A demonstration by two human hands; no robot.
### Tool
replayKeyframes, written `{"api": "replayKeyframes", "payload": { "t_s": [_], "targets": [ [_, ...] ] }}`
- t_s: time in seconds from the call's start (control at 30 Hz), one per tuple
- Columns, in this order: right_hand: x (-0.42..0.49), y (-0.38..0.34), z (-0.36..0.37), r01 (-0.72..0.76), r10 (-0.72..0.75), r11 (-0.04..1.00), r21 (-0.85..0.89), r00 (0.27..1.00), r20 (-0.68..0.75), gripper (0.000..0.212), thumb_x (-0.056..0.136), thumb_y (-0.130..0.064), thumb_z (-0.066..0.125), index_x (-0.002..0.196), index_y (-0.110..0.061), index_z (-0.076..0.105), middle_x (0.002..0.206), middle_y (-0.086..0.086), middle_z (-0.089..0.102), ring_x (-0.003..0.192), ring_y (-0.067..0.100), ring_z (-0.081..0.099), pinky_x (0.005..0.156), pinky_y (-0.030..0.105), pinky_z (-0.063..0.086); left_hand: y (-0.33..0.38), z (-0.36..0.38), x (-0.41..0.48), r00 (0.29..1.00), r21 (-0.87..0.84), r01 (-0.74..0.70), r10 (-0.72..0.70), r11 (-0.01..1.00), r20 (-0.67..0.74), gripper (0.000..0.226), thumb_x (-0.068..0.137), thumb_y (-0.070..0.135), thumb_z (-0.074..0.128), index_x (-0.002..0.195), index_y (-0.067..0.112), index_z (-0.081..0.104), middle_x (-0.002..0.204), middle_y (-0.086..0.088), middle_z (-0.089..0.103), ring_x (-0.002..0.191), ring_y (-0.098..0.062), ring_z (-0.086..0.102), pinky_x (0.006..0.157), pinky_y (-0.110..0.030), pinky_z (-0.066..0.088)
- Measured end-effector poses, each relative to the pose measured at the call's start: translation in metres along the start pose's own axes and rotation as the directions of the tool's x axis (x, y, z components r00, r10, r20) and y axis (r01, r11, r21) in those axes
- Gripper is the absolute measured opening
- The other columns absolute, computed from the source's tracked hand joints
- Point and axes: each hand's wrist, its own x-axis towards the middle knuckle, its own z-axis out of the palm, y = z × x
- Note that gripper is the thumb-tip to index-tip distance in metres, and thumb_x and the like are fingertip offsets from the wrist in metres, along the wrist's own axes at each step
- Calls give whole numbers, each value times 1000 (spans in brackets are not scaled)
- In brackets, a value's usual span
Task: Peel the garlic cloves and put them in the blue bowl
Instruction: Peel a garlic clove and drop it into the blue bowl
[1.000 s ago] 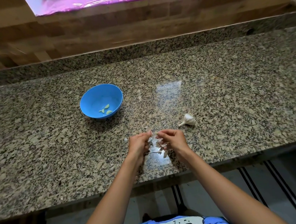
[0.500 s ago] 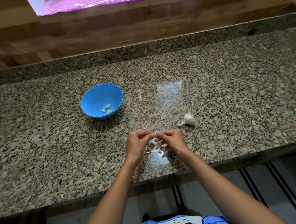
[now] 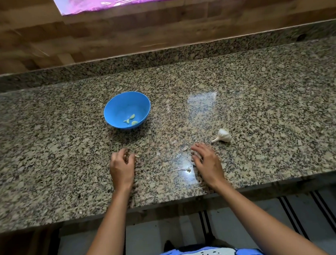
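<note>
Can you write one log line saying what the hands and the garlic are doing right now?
left hand: curled, blurred, contents unclear | right hand: over counter near peel scraps | blue bowl: peeled cloves inside | garlic bulb: untouched

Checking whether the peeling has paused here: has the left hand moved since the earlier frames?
Yes. The left hand has drawn away from the right hand, leftward along the counter, and now sits below the blue bowl in the picture.
</note>
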Motion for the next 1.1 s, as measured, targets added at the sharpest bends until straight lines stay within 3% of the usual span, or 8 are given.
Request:
{"api": "replayKeyframes", "payload": {
  "t_s": [0.07, 0.27, 0.37, 0.5, 0.67, 0.83, 0.93, 1.1],
  "targets": [
    [-3, 2, 1, 8, -6, 999, -45, 999, 38, 36, 94, -18, 49, 131, -21, 50, 145, -2, 38, 138, 15, 27, 113, 29, 18, -10, 4, 2, 998, 32, -40, 39, 999, 46, 35, 95, 20, 52, 128, 10, 53, 123, -10, 54, 105, -21, 52, 87, -36, 50],
    [-7, 5, 0, 4, -4, 1000, 0, 999, 39, 38, 96, -21, 46, 134, -21, 46, 146, -2, 37, 138, 14, 28, 112, 29, 19, 6, 13, -23, 982, -9, -190, 190, 982, -22, 42, 98, 13, 42, 140, 12, 41, 148, -3, 37, 138, -15, 31, 113, -36, 27],
    [-10, 10, -5, -21, 22, 1000, 15, 997, -70, 39, 98, -23, 41, 137, -19, 42, 145, -2, 38, 136, 14, 32, 114, 36, 23, 30, 42, -52, 877, 29, -406, 381, 913, 294, 58, 102, 37, 25, 150, 16, 2, 158, 3, -5, 145, -6, -5, 119, -29, 3],
    [-17, 31, -12, -90, 90, 996, -13, 995, -52, 52, 98, -41, 31, 146, -23, 23, 151, -2, 27, 140, 20, 23, 113, 48, 23, 51, 80, -52, 837, 197, -399, 268, 895, 476, 78, 89, 64, 2, 142, 13, -27, 151, -4, -30, 141, -14, -22, 117, -32, -10],
    [-18, 39, -13, -133, 153, 970, 205, 985, -84, 84, 78, -71, 12, 149, -26, 12, 150, -2, 31, 130, 22, 42, 103, 37, 35, 78, 100, -35, 637, 166, -660, 429, 732, 641, 88, 83, 72, 1, 148, 15, -14, 154, -1, -18, 143, -12, -14, 117, -29, -8],
    [-19, 33, -14, -139, 165, 973, 187, 977, -135, 97, 71, -83, 3, 148, -25, 18, 146, 2, 39, 121, 23, 51, 92, 31, 40, 79, 90, -33, 383, -9, -809, 540, 587, 749, 87, 78, 77, 15, 150, 28, 14, 158, 5, 7, 145, -13, 6, 118, -33, 9],
    [-20, 34, -14, -147, 171, 977, 157, 974, -149, 80, 83, -72, 11, 147, -25, 23, 144, 4, 41, 120, 24, 50, 91, 32, 39, 73, 78, -37, 231, -119, -853, 573, 508, 787, 66, 88, 64, 29, 145, 32, 29, 157, 3, 14, 145, -15, 11, 116, -31, 10],
    [-19, 25, -12, -179, 217, 960, 216, 961, -171, 55, 94, -49, 26, 138, -20, 42, 136, 2, 50, 123, 22, 48, 99, 37, 40, 45, 45, -39, 142, -123, -901, 550, 416, 823, 52, 101, 42, 30, 149, 29, 18, 158, 2, 7, 145, -13, 1, 110, -21, -9]
  ]
}}
